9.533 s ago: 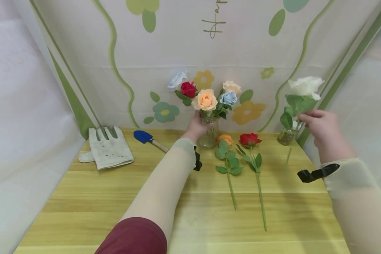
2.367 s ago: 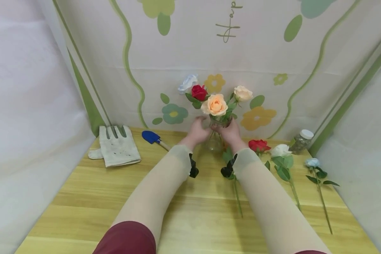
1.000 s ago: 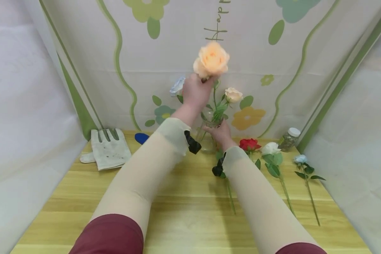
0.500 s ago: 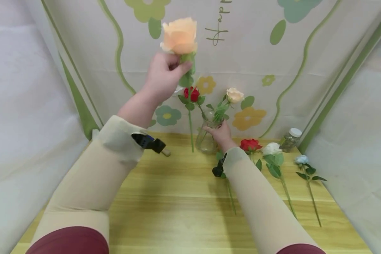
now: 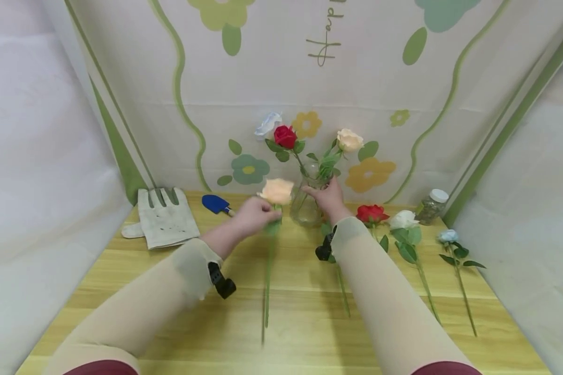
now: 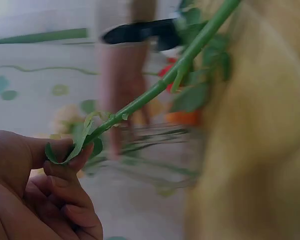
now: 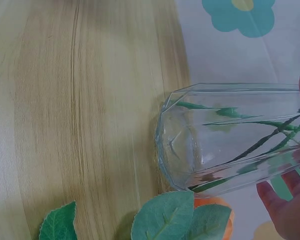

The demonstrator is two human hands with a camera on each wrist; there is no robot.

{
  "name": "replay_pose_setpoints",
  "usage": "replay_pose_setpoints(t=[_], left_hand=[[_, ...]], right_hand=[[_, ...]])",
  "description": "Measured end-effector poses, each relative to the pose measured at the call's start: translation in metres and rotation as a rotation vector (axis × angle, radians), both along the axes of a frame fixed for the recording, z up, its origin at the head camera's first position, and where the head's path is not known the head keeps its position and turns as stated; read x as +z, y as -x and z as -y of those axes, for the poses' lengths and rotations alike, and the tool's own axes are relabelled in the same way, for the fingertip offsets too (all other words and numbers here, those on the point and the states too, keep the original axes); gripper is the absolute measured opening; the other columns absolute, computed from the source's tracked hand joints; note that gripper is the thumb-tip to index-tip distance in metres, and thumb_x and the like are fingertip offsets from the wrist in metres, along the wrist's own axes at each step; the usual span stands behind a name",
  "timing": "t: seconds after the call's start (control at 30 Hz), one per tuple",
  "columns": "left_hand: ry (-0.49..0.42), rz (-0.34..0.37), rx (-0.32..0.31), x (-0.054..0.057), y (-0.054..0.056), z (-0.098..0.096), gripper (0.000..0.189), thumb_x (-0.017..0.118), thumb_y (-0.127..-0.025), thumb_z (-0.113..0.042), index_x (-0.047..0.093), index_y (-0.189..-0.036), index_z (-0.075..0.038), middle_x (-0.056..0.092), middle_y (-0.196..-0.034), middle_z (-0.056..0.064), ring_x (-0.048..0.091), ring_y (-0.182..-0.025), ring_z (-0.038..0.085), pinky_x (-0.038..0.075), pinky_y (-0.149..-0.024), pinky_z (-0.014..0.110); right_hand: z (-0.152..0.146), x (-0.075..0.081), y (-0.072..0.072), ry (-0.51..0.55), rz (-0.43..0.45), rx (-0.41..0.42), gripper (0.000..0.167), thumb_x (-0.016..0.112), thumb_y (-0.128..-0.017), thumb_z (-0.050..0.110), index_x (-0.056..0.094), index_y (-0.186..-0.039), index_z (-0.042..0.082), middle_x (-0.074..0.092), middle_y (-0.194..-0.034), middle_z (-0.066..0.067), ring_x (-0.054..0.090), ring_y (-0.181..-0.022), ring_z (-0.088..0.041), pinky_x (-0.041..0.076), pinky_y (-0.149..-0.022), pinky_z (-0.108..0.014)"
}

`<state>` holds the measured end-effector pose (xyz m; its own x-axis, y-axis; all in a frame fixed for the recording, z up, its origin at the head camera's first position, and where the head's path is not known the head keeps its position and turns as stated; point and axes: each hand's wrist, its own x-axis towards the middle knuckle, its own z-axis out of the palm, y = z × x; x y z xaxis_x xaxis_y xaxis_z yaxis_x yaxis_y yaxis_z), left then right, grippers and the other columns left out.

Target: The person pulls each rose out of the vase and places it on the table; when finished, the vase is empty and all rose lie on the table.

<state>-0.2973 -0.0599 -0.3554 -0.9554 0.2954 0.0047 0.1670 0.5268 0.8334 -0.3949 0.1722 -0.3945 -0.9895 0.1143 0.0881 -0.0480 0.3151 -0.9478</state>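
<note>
Before a floral backdrop (image 5: 262, 73), pinching a peach rose (image 5: 278, 191) at frame center with the left hand (image 5: 252, 216), gripping a glass vase (image 5: 305, 207) slightly right of center with the right hand (image 5: 330, 199).

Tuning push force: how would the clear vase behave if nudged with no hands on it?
The clear vase could tip, being tall, with the upper red rose leaning out beyond its rim. Its smooth, see-through wall looks like glass, so probably slippery and breakable. If it fell, the faceted sides would likely hinder rolling.
</note>
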Motion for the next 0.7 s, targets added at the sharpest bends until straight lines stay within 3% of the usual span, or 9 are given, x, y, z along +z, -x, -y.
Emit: replay_pose_setpoints(t=[0.13, 0.27, 0.5, 0.7], left_hand=[[0.057, 0.064, -0.017, -0.046, 0.002, -0.009, 0.039, 0.069, -0.094, -0.021, 0.065, -0.059, -0.005, 0.048, -0.055, -0.003, 0.04, -0.05, 0.01, 0.034, -0.045, 0.022], [0.081, 0.113, -0.041, -0.075, 0.006, -0.02, 0.043, 0.071, -0.093, -0.018, 0.061, -0.053, -0.004, 0.045, -0.047, -0.004, 0.038, -0.042, 0.008, 0.033, -0.041, 0.02], [0.135, 0.161, -0.021, -0.105, 0.015, -0.041, 0.053, 0.071, -0.093, -0.022, 0.043, -0.048, -0.012, 0.035, -0.044, -0.006, 0.033, -0.04, 0.007, 0.03, -0.039, 0.02], [0.18, 0.173, -0.018, -0.112, 0.018, -0.048, 0.056, 0.076, -0.088, -0.032, 0.042, -0.048, -0.015, 0.034, -0.043, -0.007, 0.031, -0.039, 0.008, 0.027, -0.038, 0.022]], right_hand=[[0.001, 0.001, 0.0, -0.021, 0.001, -0.002, 0.087, 0.083, -0.082, 0.029, 0.031, -0.151, 0.022, 0.038, -0.152, -0.003, 0.033, -0.14, -0.026, 0.03, -0.112, -0.043], [0.0, 0.003, -0.001, -0.03, 0.016, -0.005, 0.086, 0.083, -0.083, 0.031, 0.032, -0.151, 0.023, 0.038, -0.153, -0.004, 0.033, -0.141, -0.027, 0.03, -0.112, -0.045], [-0.002, 0.003, -0.002, -0.068, 0.034, -0.01, 0.089, 0.082, -0.083, 0.035, 0.028, -0.153, 0.024, 0.035, -0.154, -0.005, 0.033, -0.14, -0.03, 0.034, -0.11, -0.047], [-0.001, 0.003, -0.001, -0.109, 0.037, -0.011, 0.091, 0.081, -0.083, 0.039, 0.027, -0.154, 0.024, 0.034, -0.155, -0.005, 0.031, -0.141, -0.029, 0.033, -0.111, -0.047]])
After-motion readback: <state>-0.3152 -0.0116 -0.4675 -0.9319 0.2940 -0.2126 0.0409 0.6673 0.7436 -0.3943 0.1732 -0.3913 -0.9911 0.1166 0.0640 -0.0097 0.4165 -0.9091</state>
